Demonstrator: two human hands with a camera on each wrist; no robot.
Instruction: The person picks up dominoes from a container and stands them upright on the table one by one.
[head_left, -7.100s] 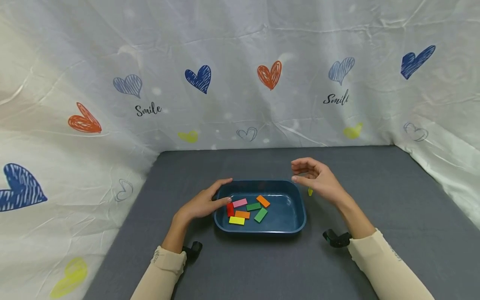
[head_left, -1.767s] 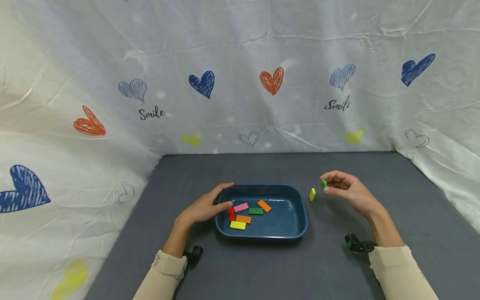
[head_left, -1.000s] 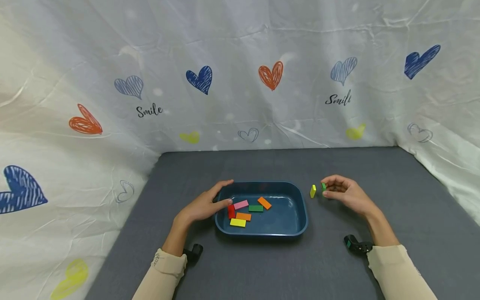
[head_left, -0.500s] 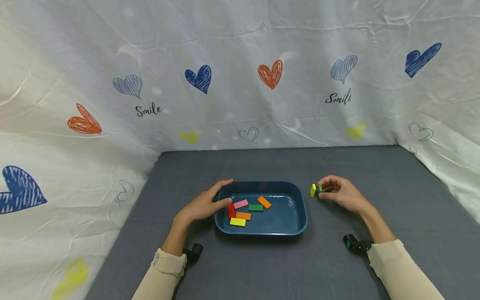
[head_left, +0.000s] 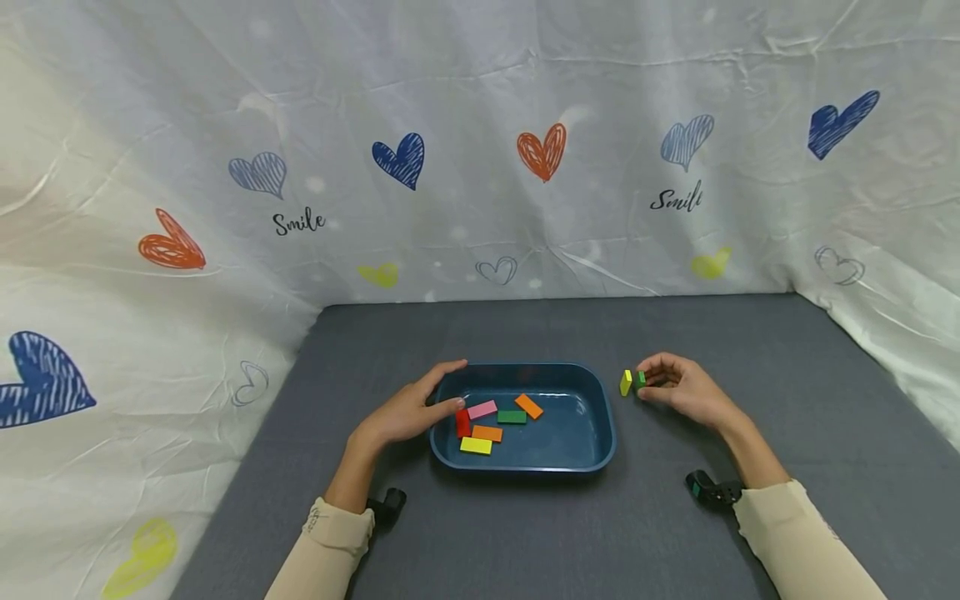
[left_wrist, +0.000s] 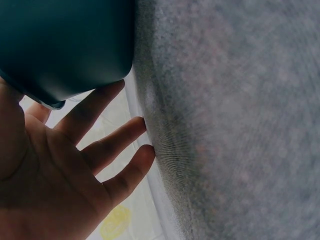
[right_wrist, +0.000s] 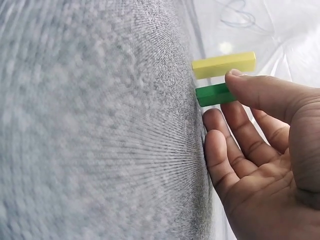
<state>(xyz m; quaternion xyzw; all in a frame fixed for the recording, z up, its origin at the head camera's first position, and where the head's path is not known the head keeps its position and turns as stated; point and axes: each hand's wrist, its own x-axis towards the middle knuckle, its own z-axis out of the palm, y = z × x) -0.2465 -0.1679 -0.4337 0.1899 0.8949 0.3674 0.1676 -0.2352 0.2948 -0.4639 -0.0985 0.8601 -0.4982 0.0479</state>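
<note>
Yellow block point(head_left: 626, 383) stands at tray's point(head_left: 573, 442) two o'clock, six blocks point(head_left: 487, 434) remain inside; right hand point(head_left: 688, 390) pinches green block point(right_wrist: 214, 95); left hand point(head_left: 405, 412) rests spread.

A dark grey, cloth-like worktop point(head_left: 525, 533) meets a creased whitish sheet point(head_left: 465, 83) at its far edge; the sheet also hangs along the left and right. Across its far part, from left to right, run a pale blue hatched heart point(head_left: 257, 172), a dark blue scribbled heart point(head_left: 400, 160), an orange-red scribbled heart point(head_left: 542, 153) and another pale blue heart point(head_left: 686, 142). Black cursive "Smile" lettering point(head_left: 298, 222) sits below the first. On the left, a large blue heart point(head_left: 47, 383) lies beyond a yellow heart point(head_left: 153, 543).
</note>
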